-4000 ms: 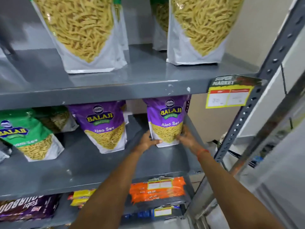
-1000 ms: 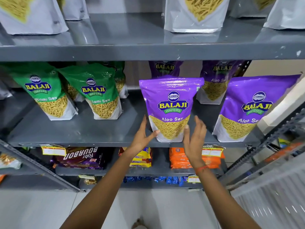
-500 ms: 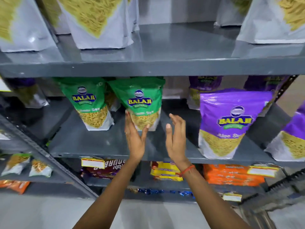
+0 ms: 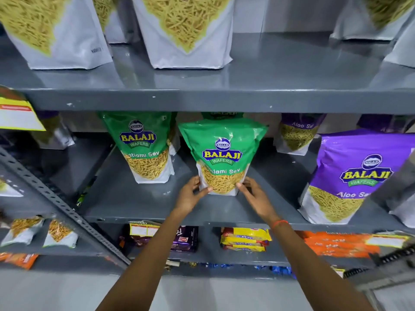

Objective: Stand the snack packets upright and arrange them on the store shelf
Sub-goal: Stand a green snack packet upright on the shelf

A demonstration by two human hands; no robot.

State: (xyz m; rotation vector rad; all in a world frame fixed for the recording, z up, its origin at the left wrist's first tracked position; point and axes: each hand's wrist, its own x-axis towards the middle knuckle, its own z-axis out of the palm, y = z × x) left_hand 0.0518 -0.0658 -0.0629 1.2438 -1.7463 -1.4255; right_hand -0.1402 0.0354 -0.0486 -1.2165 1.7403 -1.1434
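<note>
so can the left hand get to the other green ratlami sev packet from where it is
Probably yes. The left hand is on the held green packet, and the other green packet stands just to its left with bare shelf between. It would have to let go first.

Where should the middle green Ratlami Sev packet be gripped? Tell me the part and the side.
Take the green packet low, at its white base, one hand on each side edge, coming from the front. It stands upright, narrow and flat at the bottom, wide and puffy on top. The left hand and right hand sit there.
</note>
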